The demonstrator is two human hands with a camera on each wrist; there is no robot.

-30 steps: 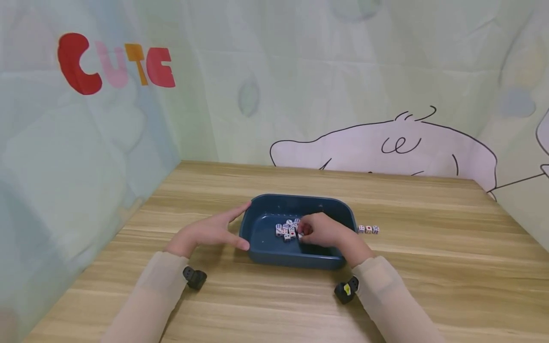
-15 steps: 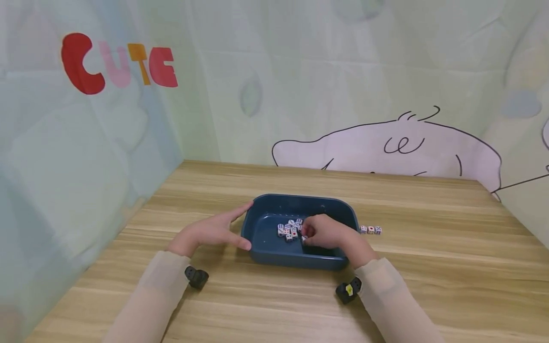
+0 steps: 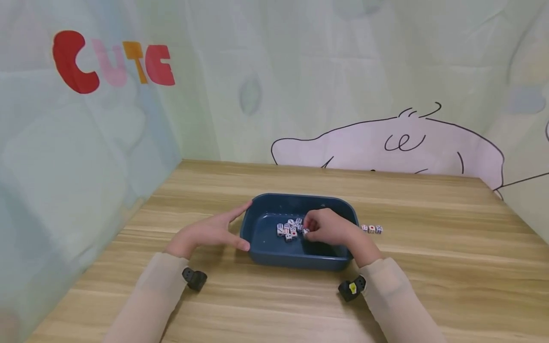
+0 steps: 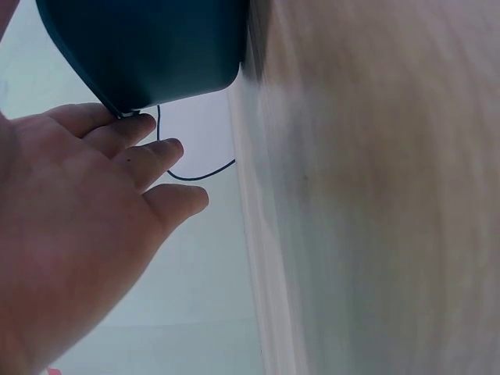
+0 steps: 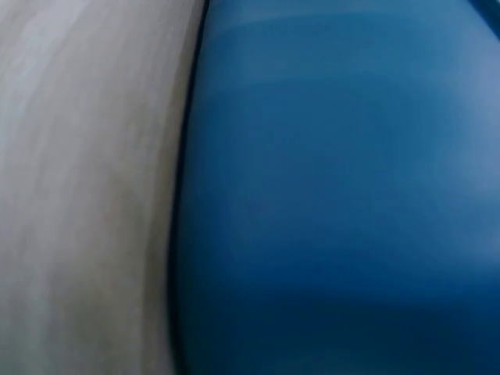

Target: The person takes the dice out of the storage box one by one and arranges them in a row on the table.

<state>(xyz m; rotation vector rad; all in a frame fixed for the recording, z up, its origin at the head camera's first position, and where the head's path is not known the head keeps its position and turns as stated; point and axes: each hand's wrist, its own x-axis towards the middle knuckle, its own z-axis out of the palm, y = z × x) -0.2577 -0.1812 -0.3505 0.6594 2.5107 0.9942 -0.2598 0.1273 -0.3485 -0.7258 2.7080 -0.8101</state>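
Note:
A dark blue rectangular basin (image 3: 296, 262) stands on the wooden table, with a heap of small white dice (image 3: 287, 229) on its floor. My left hand (image 3: 206, 233) spans the basin's left end, fingers and thumb extended along its rim. From the left wrist view, the fingertips of this hand (image 4: 86, 203) lie against the basin's outer wall (image 4: 156, 47). Over the right part of the basin, my right hand (image 3: 330, 228) pinches a die (image 3: 306, 231) between thumb and forefinger, just right of the heap. The right wrist view shows mostly the blurred basin wall (image 5: 336, 180).
A short row of 3 dice (image 3: 371, 229) lies on the table (image 3: 429, 267) just past the basin's right end. A printed cloth backdrop (image 3: 223, 95) closes off the back and left sides of the table.
My right hand has shifted slightly to the right and lifted a little, with a die at its fingertips. The left hand keeps its place on the basin.

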